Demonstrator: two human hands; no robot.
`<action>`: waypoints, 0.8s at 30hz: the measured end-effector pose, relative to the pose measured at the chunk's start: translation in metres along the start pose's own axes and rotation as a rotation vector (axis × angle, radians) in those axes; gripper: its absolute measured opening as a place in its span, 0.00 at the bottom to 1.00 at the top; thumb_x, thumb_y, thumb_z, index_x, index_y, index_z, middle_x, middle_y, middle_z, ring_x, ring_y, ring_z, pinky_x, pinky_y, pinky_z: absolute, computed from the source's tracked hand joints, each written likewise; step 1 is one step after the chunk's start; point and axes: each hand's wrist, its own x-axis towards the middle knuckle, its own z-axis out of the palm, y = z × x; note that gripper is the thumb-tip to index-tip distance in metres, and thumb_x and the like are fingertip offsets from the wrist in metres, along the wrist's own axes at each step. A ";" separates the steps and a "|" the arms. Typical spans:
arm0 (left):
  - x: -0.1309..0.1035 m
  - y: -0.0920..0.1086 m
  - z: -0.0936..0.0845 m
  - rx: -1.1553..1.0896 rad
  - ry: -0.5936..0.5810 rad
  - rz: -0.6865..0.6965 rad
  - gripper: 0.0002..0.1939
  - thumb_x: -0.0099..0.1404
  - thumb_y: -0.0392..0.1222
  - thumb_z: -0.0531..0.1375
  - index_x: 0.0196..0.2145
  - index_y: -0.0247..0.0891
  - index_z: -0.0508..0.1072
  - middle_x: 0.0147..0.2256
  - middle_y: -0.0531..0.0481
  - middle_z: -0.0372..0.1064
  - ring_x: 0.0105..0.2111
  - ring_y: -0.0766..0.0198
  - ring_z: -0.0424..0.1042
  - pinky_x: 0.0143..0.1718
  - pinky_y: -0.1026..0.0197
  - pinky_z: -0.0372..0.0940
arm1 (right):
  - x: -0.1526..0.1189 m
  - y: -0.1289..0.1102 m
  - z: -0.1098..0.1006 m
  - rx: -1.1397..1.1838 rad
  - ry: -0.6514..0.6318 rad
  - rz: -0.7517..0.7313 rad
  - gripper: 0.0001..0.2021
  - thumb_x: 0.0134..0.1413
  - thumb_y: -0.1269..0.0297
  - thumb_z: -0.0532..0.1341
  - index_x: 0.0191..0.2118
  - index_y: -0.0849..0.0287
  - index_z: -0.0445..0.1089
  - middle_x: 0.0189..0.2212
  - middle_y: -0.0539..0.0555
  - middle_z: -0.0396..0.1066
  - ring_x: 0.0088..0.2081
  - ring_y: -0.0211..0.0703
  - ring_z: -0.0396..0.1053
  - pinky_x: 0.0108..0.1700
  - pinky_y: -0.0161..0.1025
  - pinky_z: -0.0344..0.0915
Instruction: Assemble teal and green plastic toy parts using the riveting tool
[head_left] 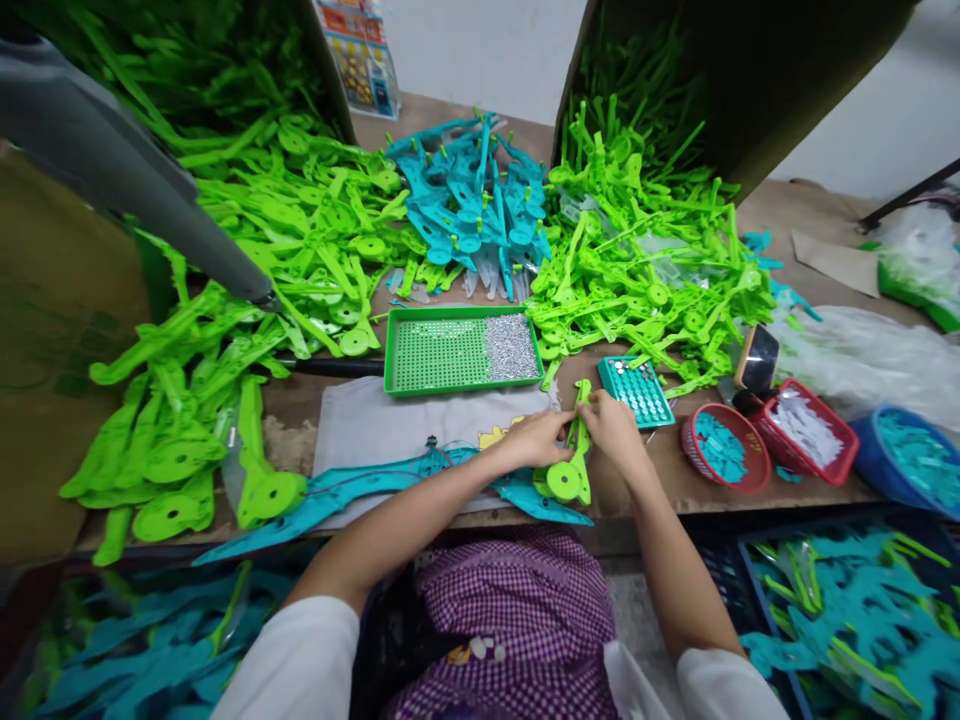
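Observation:
My left hand (541, 438) is closed on a lime-green plastic part (568, 480) with a round disc at its near end. From the other side, my right hand (609, 422) pinches the upper stretch of the same part; anything small between the fingertips is hidden. Under my left forearm lies a long curved blue plastic piece (352, 490) with a thin wire along it, reaching to the table edge. A grey cloth (352, 425) is spread beneath. Just beyond my hands sit a green perforated tray (435, 350) with small silvery pieces and a teal tray (637, 392) of round metal discs.
Heaps of green parts rise at left (300, 210) and right (637, 270), with blue parts (472, 190) between. A grey tool arm (172, 200) slants over the left heap. Red baskets (726, 447) and a blue basket (915, 455) stand right. Crates of parts flank my lap.

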 end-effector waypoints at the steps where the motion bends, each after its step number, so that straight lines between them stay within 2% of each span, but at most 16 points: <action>1: 0.000 0.001 -0.001 0.004 0.000 -0.002 0.29 0.55 0.45 0.61 0.55 0.42 0.66 0.41 0.49 0.72 0.39 0.57 0.70 0.38 0.61 0.63 | 0.002 -0.002 -0.002 -0.053 -0.027 -0.012 0.17 0.63 0.59 0.51 0.47 0.66 0.68 0.39 0.65 0.76 0.43 0.54 0.73 0.40 0.41 0.61; 5: 0.000 0.002 -0.003 0.002 -0.009 -0.003 0.31 0.55 0.45 0.62 0.57 0.42 0.65 0.41 0.49 0.72 0.40 0.56 0.70 0.38 0.62 0.63 | 0.010 -0.005 -0.016 -0.227 -0.113 -0.073 0.17 0.65 0.61 0.48 0.43 0.65 0.71 0.37 0.67 0.75 0.40 0.55 0.74 0.38 0.42 0.61; 7: 0.000 0.002 -0.003 -0.003 -0.015 0.006 0.33 0.55 0.45 0.62 0.59 0.40 0.63 0.41 0.48 0.72 0.40 0.56 0.70 0.39 0.62 0.63 | 0.014 -0.002 -0.022 -0.244 -0.115 -0.082 0.17 0.65 0.60 0.49 0.41 0.62 0.72 0.37 0.66 0.75 0.40 0.55 0.74 0.38 0.42 0.61; 9: 0.001 0.003 -0.004 -0.006 -0.025 0.006 0.34 0.55 0.43 0.62 0.60 0.39 0.63 0.41 0.48 0.72 0.40 0.57 0.71 0.39 0.62 0.63 | 0.017 0.004 -0.024 -0.212 -0.088 -0.090 0.15 0.64 0.57 0.51 0.44 0.60 0.71 0.39 0.64 0.75 0.41 0.53 0.73 0.38 0.42 0.62; 12: 0.001 0.004 -0.005 -0.009 -0.031 -0.001 0.34 0.55 0.43 0.62 0.60 0.38 0.63 0.41 0.48 0.72 0.40 0.57 0.70 0.38 0.62 0.63 | 0.018 0.014 -0.018 -0.107 -0.018 -0.167 0.18 0.63 0.58 0.52 0.54 0.58 0.66 0.50 0.61 0.70 0.45 0.49 0.71 0.41 0.40 0.63; 15: 0.002 0.002 -0.005 -0.022 -0.039 0.015 0.35 0.55 0.41 0.62 0.60 0.38 0.62 0.41 0.48 0.73 0.39 0.58 0.70 0.39 0.62 0.63 | 0.015 0.017 -0.006 -0.064 0.035 -0.221 0.20 0.65 0.61 0.49 0.59 0.59 0.62 0.56 0.59 0.65 0.51 0.47 0.68 0.45 0.39 0.64; 17: 0.003 -0.001 -0.007 -0.063 -0.076 0.034 0.34 0.56 0.39 0.61 0.61 0.37 0.62 0.40 0.49 0.73 0.38 0.59 0.70 0.40 0.62 0.63 | 0.011 0.015 0.001 -0.083 0.067 -0.210 0.21 0.66 0.62 0.46 0.60 0.60 0.61 0.56 0.60 0.65 0.52 0.48 0.67 0.46 0.40 0.64; 20: 0.000 -0.004 -0.013 -0.177 -0.136 0.080 0.26 0.61 0.36 0.55 0.58 0.37 0.65 0.43 0.48 0.74 0.40 0.60 0.70 0.43 0.61 0.63 | 0.007 0.011 0.006 -0.145 0.106 -0.194 0.22 0.67 0.62 0.44 0.61 0.63 0.58 0.55 0.61 0.66 0.51 0.49 0.66 0.43 0.40 0.64; 22: -0.006 -0.002 -0.017 -0.238 -0.182 0.097 0.22 0.65 0.40 0.53 0.56 0.35 0.67 0.44 0.46 0.74 0.42 0.59 0.71 0.44 0.61 0.63 | 0.006 0.009 0.009 -0.194 0.118 -0.185 0.23 0.67 0.62 0.43 0.62 0.63 0.58 0.54 0.62 0.66 0.49 0.49 0.66 0.40 0.39 0.64; 24: -0.012 0.003 -0.018 -0.207 -0.212 0.077 0.26 0.63 0.49 0.58 0.56 0.33 0.67 0.44 0.44 0.74 0.40 0.57 0.71 0.41 0.61 0.63 | 0.006 0.007 0.011 -0.236 0.131 -0.179 0.23 0.67 0.63 0.42 0.62 0.64 0.57 0.52 0.64 0.67 0.48 0.50 0.67 0.37 0.39 0.64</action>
